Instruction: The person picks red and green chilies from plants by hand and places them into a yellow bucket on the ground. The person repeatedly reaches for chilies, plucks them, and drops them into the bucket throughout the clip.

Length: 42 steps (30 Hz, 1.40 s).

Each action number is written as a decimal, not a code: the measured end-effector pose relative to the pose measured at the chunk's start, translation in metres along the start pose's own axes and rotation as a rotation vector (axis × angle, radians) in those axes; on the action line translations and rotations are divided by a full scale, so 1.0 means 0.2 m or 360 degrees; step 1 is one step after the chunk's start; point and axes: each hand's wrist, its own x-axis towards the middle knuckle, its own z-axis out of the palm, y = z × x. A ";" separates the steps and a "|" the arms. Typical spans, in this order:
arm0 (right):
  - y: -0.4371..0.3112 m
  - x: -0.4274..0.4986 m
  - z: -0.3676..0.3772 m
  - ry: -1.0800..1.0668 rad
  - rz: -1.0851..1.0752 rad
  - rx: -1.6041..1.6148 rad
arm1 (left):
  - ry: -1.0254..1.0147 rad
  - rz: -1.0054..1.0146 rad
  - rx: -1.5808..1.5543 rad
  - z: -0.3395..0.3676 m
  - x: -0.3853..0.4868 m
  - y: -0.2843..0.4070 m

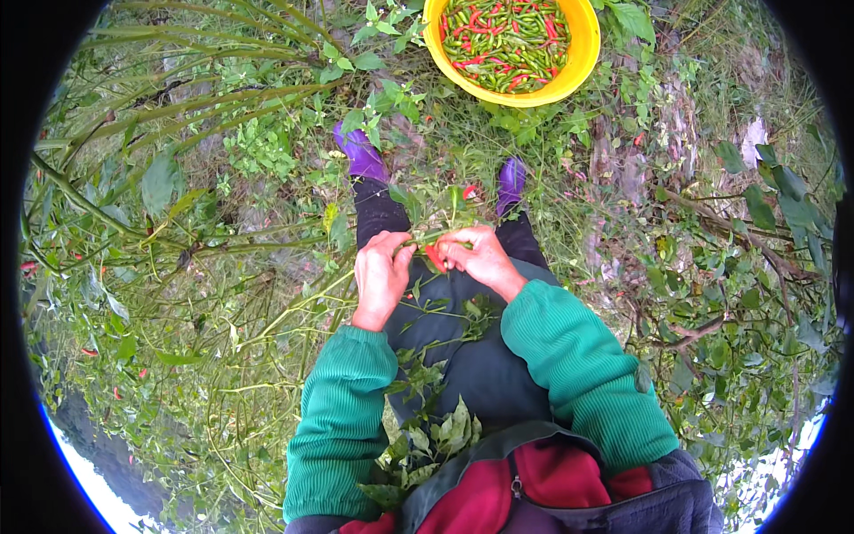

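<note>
In front of my thighs, my left hand [382,274] pinches a thin green stem [427,237] of a chili plant between thumb and fingers. Close beside it on the right, my right hand [482,257] has its thumb and fingers closed around a red chili pepper [436,258] near that stem. Another red chili [470,191] shows among leaves just above my hands. Leafy branches [427,380] lie across my lap. A yellow bucket [514,99] holding many green and red chilies [507,47] stands on the ground beyond my feet.
Long bare plant stems [200,110] spread in from the left. Dense chili plants with scattered red fruit [90,352] fill the lower left. A woody branch [740,230] with leaves reaches in at right. My purple boots [362,152] stand among weeds.
</note>
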 end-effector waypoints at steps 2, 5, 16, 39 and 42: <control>-0.01 0.01 0.01 0.0101 0.0019 -0.0017 | 0.0030 -0.0368 -0.0296 0.02 0.00 -0.04; -0.01 0.07 0.03 0.0124 -0.0013 -0.0193 | 0.0075 -0.0663 -0.0660 0.04 0.00 -0.12; 0.01 0.16 0.17 0.0047 0.0065 -0.0548 | 0.0017 -0.0890 -0.0914 0.07 -0.04 -0.18; 0.05 0.03 0.26 0.0319 -0.0810 -0.0867 | -0.0185 -0.0976 -0.0349 0.13 -0.05 -0.24; 0.06 0.05 0.17 0.0257 0.0059 -0.0119 | -0.0208 -0.0813 -0.0753 0.10 -0.04 -0.24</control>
